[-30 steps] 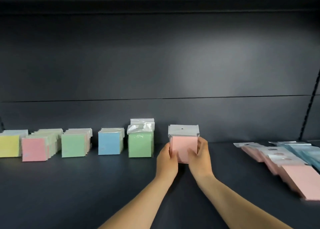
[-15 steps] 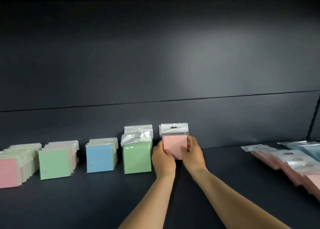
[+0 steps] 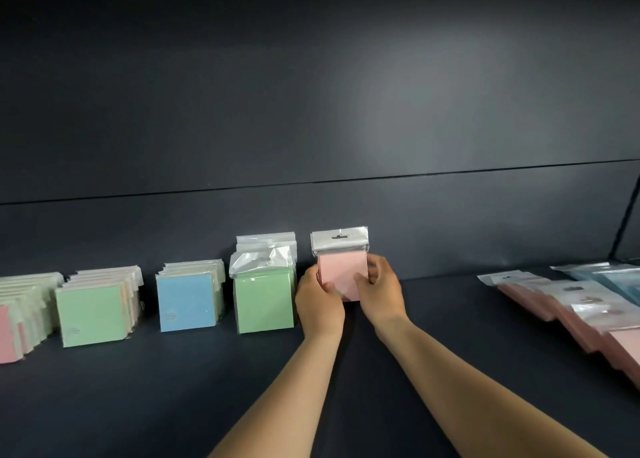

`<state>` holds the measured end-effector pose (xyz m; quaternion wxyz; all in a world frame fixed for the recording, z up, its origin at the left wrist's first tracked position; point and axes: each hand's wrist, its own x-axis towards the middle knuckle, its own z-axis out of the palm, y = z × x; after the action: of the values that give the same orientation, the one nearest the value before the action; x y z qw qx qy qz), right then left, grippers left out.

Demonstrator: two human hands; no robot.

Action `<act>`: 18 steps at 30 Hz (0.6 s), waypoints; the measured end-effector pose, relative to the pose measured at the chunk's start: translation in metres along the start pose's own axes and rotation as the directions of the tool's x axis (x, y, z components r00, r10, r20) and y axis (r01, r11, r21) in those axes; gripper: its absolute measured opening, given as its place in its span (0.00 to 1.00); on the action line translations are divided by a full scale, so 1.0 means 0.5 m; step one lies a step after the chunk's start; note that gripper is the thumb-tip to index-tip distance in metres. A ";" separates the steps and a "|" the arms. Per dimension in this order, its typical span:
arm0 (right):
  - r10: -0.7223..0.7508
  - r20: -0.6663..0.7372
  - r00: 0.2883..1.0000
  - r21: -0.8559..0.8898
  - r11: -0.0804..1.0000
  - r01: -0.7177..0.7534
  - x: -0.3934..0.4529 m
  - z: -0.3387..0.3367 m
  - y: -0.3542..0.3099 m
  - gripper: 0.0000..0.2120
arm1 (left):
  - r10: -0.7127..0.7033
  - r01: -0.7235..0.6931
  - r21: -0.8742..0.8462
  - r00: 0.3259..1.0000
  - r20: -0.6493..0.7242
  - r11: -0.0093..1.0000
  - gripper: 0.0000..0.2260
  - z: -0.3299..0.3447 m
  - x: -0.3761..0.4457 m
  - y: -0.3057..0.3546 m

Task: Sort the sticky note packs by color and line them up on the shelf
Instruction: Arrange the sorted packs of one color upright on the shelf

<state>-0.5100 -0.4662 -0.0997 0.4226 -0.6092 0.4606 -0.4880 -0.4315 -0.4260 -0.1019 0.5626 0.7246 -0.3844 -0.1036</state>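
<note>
Pink sticky note pack pinched upright between left hand and right hand, near the shelf back edge, just right of the green stack. Best set squarely down, parallel, small gap kept; release gently to avoid toppling.

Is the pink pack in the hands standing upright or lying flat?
Upright. The pink pack faces the camera with its clear hang tab on top, held between the left hand and right hand.

Pink pack, dark shelf.
</note>
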 end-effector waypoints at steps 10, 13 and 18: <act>-0.036 -0.044 0.998 -0.106 0.994 0.031 0.003 -0.058 -0.018 0.16 | 0.243 -0.235 0.189 0.970 -0.015 0.953 0.23 -0.024 -0.045 0.040; -0.145 0.015 0.989 -0.325 0.935 0.142 0.025 -0.168 -0.053 0.14 | 0.387 -0.394 0.272 0.918 0.081 0.878 0.20 -0.054 -0.058 0.091; -0.033 0.377 0.926 -0.758 0.563 0.329 0.032 -0.391 -0.115 0.20 | 0.290 -0.530 0.552 0.836 0.465 0.643 0.16 -0.061 -0.069 0.201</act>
<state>-0.6922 -0.4817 -0.0082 0.1134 -0.8492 0.4906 -0.1594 -0.4814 -0.3877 -0.0113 0.2033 0.7383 -0.6412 0.0506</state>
